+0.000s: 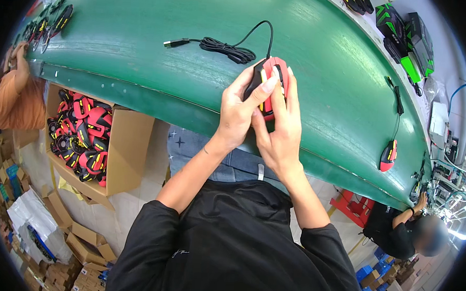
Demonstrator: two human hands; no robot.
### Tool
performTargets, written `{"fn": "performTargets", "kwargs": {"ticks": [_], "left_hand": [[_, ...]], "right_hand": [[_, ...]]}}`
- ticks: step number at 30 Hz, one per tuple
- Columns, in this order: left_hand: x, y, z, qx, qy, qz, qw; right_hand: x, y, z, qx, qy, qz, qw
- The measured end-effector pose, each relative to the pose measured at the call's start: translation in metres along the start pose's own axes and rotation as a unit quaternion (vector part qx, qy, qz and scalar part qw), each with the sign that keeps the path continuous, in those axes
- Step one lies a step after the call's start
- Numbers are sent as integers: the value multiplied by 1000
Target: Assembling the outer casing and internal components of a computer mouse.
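Observation:
Between my two hands is a red and black computer mouse (274,66) with yellow trim, just above the green bench near its front edge. My left hand (240,106) grips its left side, with the thumb lying over the top. Along its right side wrap the fingers of my right hand (281,124), whose thumb is at the near end. From the mouse's far end a black cable (225,49) loops away to a folded bundle on the bench, ending in a USB plug (176,42). Parts of the mouse are hidden under my fingers.
An open cardboard box (130,150) full of red and black mouse shells (89,132) stands below the bench at left. Another corded mouse (388,156) lies at right on the green bench (157,83). Co-workers sit at far left (16,100) and far right (397,230).

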State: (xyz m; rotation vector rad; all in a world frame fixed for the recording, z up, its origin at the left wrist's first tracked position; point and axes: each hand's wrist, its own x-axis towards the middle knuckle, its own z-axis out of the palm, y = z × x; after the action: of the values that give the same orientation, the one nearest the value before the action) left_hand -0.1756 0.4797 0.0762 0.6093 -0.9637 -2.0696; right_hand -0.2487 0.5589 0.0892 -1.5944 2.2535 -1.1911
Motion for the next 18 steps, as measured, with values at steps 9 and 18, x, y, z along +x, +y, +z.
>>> {"fn": "performTargets", "kwargs": {"ticks": [9, 18], "left_hand": [[2, 14, -5, -21, -48, -10, 999], [-5, 18, -11, 163, -104, 122, 973]], "right_hand": [[3, 3, -15, 396, -6, 191, 898], [3, 10, -36, 361, -17, 121, 925]]}}
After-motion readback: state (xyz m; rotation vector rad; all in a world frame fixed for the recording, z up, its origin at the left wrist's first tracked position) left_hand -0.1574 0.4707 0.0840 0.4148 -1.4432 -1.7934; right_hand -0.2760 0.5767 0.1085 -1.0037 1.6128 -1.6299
